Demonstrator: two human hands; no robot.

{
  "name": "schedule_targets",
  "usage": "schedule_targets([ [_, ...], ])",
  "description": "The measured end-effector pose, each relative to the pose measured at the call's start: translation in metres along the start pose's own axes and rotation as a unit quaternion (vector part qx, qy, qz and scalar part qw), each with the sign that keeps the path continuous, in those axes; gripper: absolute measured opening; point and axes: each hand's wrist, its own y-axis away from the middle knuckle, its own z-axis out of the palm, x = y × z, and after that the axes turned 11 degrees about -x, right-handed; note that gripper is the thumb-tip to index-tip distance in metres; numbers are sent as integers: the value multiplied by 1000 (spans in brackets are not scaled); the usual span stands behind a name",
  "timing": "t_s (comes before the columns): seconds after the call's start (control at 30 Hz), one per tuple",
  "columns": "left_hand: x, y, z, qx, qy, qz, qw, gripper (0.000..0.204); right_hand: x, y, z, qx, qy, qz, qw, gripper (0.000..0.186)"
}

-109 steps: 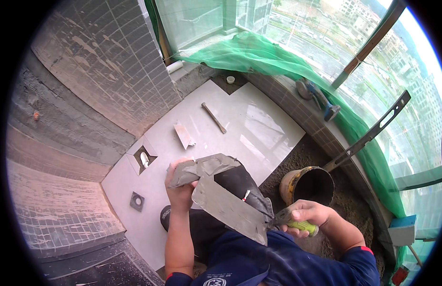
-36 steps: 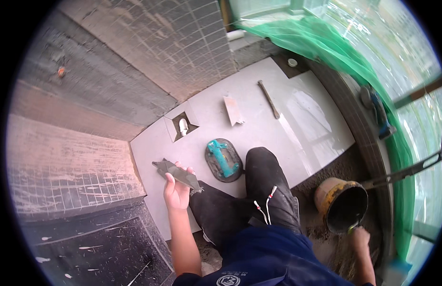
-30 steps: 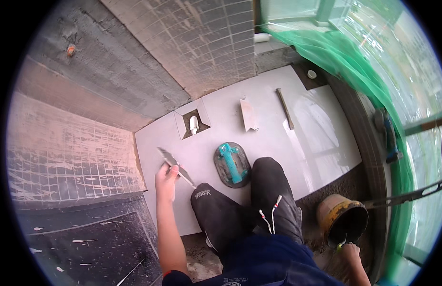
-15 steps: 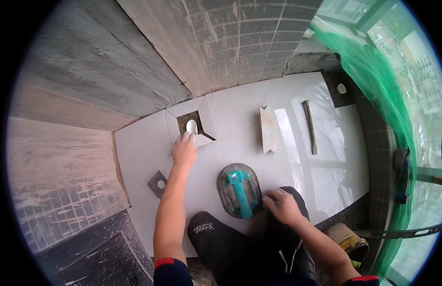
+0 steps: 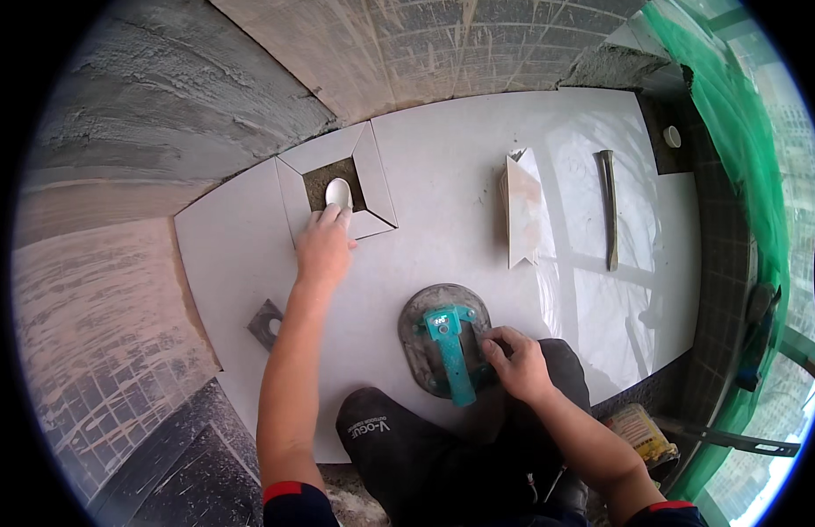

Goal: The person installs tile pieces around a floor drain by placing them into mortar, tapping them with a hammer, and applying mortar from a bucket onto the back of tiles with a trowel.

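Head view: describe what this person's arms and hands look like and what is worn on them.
Both hands are bare, with no gloves, rings or watch in sight. The left hand and the right hand lead back along uncovered forearms to short sleeves at the lower edge of the picture. The sleeves are dark navy, each ending in a red cuff band. No cables or markings show on the arms.

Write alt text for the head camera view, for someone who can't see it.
A person kneels on a large white floor tile, left hand at a square cutout holding a white pipe cap, right hand on a teal-handled suction cup. A tile offcut and flat bar lie beyond.
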Motion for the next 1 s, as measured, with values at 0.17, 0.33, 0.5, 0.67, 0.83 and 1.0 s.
schedule_targets([
  [0.17, 1, -4, -3, -8, 1, -5, 1000, 51, 5, 1, 1, -5, -43, 14, 999, 23],
  [0.33, 0, -9, -4, -22, -1, 1, 1000, 49, 7, 1, -1, -11, -51, 16, 999, 24],
  [0.5, 4, -13, -3, -29, 17, 8, 999, 49, 7, 1, -4, -13, -57, 28, 998, 24],
  [0.67, -18, -7, 21, 4, 59, 23, 998, 67, 3, -2, -3, -24, -69, 37, 997, 23],
  [0.83, 30, 10, 53, 135, 18, 16, 991, 93, 1, -2, -1, -11, -87, 40, 995, 23],
  [1.0, 34, 16, 72, 117, 12, -21, 993, 97, 3, -2, 0, -25, -68, 29, 997, 28],
])
